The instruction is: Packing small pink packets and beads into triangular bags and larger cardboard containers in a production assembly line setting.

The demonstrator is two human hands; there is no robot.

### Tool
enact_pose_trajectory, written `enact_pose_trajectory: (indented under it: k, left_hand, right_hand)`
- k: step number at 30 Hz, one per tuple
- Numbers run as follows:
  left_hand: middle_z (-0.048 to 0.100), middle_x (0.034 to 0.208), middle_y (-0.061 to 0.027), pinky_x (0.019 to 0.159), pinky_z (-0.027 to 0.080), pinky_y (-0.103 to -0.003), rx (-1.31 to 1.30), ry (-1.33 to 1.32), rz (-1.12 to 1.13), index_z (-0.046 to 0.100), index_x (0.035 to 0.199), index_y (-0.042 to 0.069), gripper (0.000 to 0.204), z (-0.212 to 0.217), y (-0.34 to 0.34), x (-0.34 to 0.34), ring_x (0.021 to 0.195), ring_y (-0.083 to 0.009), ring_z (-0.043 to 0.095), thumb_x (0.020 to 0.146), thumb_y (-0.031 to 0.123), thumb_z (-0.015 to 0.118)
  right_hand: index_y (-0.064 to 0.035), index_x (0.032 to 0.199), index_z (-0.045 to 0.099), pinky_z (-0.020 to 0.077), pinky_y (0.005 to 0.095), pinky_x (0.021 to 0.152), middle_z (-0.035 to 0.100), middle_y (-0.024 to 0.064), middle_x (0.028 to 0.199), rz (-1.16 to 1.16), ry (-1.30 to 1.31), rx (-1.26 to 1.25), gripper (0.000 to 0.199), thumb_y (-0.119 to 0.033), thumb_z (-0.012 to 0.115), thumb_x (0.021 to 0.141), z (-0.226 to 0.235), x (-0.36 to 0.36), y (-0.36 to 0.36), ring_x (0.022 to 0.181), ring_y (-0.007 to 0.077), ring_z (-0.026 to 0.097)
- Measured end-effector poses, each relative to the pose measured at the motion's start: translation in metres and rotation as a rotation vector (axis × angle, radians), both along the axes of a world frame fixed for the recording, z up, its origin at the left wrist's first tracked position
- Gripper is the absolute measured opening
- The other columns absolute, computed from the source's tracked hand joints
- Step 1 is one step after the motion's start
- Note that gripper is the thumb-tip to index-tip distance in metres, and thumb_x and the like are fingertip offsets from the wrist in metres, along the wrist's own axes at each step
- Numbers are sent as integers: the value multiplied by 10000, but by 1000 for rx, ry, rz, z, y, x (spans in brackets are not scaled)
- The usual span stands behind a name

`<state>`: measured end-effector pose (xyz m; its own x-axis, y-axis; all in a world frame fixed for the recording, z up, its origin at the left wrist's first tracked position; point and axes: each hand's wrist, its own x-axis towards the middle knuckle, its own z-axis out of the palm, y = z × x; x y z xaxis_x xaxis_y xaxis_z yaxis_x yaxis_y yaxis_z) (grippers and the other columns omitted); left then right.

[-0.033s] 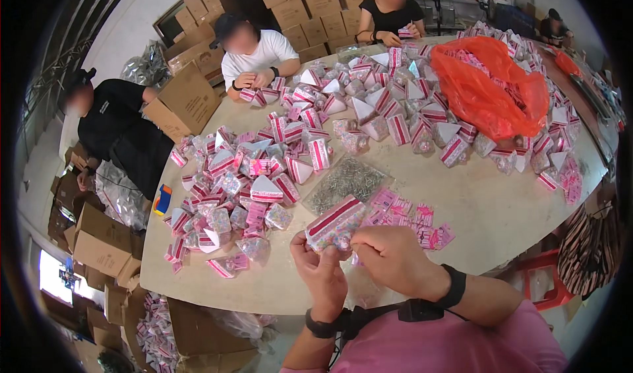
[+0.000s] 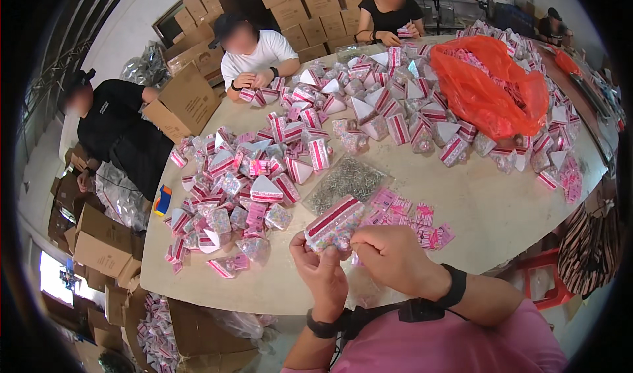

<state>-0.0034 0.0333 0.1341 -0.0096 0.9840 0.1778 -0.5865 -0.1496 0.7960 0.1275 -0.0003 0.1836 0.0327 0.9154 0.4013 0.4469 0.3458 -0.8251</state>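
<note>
My left hand and my right hand meet at the near edge of the table, both gripping one clear packet. The packet has a red-and-white striped header and is filled with small colourful pieces. It is held just above the tabletop. Right behind it lie several flat pink header cards and a clear bag of small silvery pieces. To the left, a heap of finished packets covers the table.
The beige table also carries more packets and an orange plastic bag at the far right. Three other people sit along its far and left sides. Cardboard boxes stand on the floor at left, and a red stool at right.
</note>
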Motion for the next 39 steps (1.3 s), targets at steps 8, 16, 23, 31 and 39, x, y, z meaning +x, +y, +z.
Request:
enact_pose_trajectory:
  k: [8,16,23,31,39]
  left_hand:
    - [474,1132,-104,775,506,-297,290,240,287,326,1238,23,542,-10,2,4,984,-189,547,760,-6,578]
    - [439,1222,-99,926,438,-340,87,106,46,282,1314,20,673,9,-1,6,1108,-198,488,761,40,664]
    - [424,1249,-88,953,413,-337,109,40,60,289,1332,24,707,-3,0,10,1139,-194,472,727,-3,655]
    - [449,1095,-64,888,411,-304,91,195,55,362,1191,37,561,-11,4,7,1006,-163,492,687,-41,595]
    - [431,1115,-75,924,392,-304,85,222,101,347,1195,27,597,-8,2,12,1041,-159,474,663,-79,597]
  right_hand:
    - [12,796,638,398,247,441,561,28,575,126,358,-390,148,-104,569,857,16,9,1,498,67,518]
    - [14,796,636,392,244,435,561,22,576,2,170,-135,148,-104,568,856,3,4,0,497,60,509]
    - [11,814,639,419,257,431,557,55,586,53,486,-467,152,-118,566,847,12,8,-2,499,83,518]
    - [18,810,633,418,272,456,579,73,626,-21,347,-263,155,-120,573,847,3,6,-5,523,116,539]
    - [6,807,615,449,379,556,586,202,691,-35,206,-233,167,-141,540,833,-3,8,-5,612,330,591]
